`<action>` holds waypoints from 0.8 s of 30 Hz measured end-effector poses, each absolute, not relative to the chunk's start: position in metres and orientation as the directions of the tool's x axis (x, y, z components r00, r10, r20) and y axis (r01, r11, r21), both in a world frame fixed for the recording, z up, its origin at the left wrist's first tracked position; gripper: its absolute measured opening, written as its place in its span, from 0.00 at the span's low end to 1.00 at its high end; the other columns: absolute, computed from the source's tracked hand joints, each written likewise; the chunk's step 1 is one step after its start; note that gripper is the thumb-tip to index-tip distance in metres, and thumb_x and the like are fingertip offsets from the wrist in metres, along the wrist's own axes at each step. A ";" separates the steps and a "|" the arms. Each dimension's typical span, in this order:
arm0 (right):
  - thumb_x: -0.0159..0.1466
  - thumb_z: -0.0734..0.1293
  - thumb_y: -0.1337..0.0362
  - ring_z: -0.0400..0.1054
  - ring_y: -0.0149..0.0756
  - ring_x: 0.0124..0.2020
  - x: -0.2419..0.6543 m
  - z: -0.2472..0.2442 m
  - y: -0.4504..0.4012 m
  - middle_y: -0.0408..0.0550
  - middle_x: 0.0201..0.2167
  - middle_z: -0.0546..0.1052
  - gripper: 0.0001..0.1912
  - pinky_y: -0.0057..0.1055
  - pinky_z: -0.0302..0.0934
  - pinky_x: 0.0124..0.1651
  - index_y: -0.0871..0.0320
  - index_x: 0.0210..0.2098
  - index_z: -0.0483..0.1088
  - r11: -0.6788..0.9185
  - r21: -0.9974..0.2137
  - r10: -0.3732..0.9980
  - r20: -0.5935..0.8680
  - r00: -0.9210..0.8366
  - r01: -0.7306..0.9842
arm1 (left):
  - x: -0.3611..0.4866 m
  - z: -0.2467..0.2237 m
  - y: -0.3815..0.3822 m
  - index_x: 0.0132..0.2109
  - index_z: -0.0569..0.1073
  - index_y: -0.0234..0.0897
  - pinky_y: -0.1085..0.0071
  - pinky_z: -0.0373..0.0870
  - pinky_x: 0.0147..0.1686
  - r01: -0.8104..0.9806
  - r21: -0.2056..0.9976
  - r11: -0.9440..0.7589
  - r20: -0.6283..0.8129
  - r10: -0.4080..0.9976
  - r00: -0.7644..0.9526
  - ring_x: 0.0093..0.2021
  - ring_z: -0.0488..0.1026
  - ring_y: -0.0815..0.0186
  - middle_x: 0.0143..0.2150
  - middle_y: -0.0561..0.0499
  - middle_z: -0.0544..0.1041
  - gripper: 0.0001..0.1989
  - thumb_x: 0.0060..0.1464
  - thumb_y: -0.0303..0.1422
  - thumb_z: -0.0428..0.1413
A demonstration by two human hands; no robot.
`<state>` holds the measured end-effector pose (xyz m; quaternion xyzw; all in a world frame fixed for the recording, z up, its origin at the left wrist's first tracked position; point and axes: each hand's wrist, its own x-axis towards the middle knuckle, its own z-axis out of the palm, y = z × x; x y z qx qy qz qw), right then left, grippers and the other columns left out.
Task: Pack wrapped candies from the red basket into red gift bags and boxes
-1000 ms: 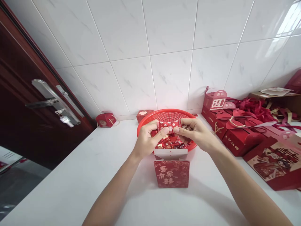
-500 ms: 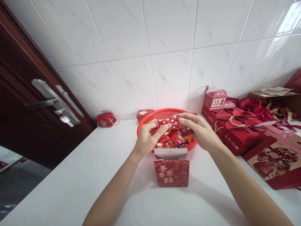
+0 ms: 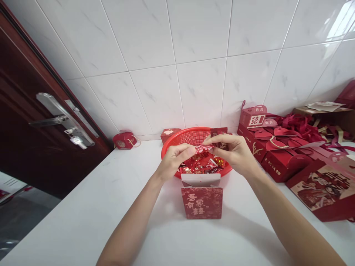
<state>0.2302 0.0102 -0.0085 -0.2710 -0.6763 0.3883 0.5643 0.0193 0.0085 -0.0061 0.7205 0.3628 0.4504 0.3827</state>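
Observation:
My left hand (image 3: 175, 159) and my right hand (image 3: 234, 149) pinch a small red wrapped candy (image 3: 203, 148) with white dots from its two ends. They hold it above a red plastic basket (image 3: 169, 142), whose bottom is strewn with several wrapped candies (image 3: 209, 166). A dark red packet (image 3: 219, 131) shows behind my right fingers; whether that hand touches it I cannot tell. Directly in front of the basket an upright red gift box (image 3: 202, 203) with pale lettering stands with its top flaps up. Its inside is mostly hidden.
On the right, several red gift boxes (image 3: 285, 160) crowd together with red ribbons (image 3: 298, 127) and a cardboard box (image 3: 337, 116) behind. Two small red boxes, one at left (image 3: 124, 141) and one behind the basket (image 3: 168, 135), stand by the tiled wall. A door handle (image 3: 59, 120) is far left.
The candy has dropped slightly and turned, so its printed face is now seen edge-on. The dark red packet now shows higher, behind my right fingers. The upright gift box stays put.

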 end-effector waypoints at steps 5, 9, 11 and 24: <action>0.59 0.72 0.67 0.75 0.38 0.40 0.229 -0.008 0.008 0.46 0.39 0.82 0.09 0.34 0.69 0.44 0.55 0.40 0.81 0.545 -0.838 0.821 0.539 -0.187 -0.019 | 0.021 -0.007 0.009 0.45 0.83 0.37 0.67 0.72 0.43 0.210 0.874 -0.438 0.336 0.858 0.388 0.42 0.76 0.60 0.42 0.46 0.80 0.19 0.56 0.47 0.64; 0.56 0.70 0.70 0.75 0.39 0.42 0.230 -0.007 0.007 0.45 0.41 0.82 0.15 0.34 0.69 0.46 0.54 0.42 0.80 0.543 -0.839 0.823 0.538 -0.183 -0.024 | 0.021 -0.007 0.007 0.46 0.83 0.37 0.66 0.71 0.46 0.237 0.846 -0.478 0.377 0.850 0.369 0.43 0.76 0.59 0.43 0.45 0.81 0.18 0.56 0.45 0.64; 0.56 0.71 0.70 0.75 0.39 0.41 0.231 -0.006 0.007 0.45 0.39 0.82 0.13 0.34 0.69 0.44 0.54 0.40 0.81 0.549 -0.836 0.819 0.538 -0.200 -0.001 | 0.020 -0.006 0.006 0.46 0.83 0.36 0.66 0.71 0.47 0.245 0.840 -0.484 0.382 0.848 0.367 0.44 0.76 0.59 0.43 0.45 0.81 0.18 0.56 0.45 0.64; 0.56 0.71 0.69 0.65 0.32 0.26 0.241 -0.002 0.004 0.45 0.34 0.79 0.14 0.31 0.58 0.27 0.53 0.41 0.81 0.572 -0.819 0.789 0.532 -0.309 0.052 | 0.016 -0.010 0.005 0.49 0.82 0.40 0.61 0.71 0.53 0.264 0.766 -0.587 0.505 0.802 0.319 0.49 0.76 0.57 0.48 0.46 0.80 0.20 0.48 0.38 0.70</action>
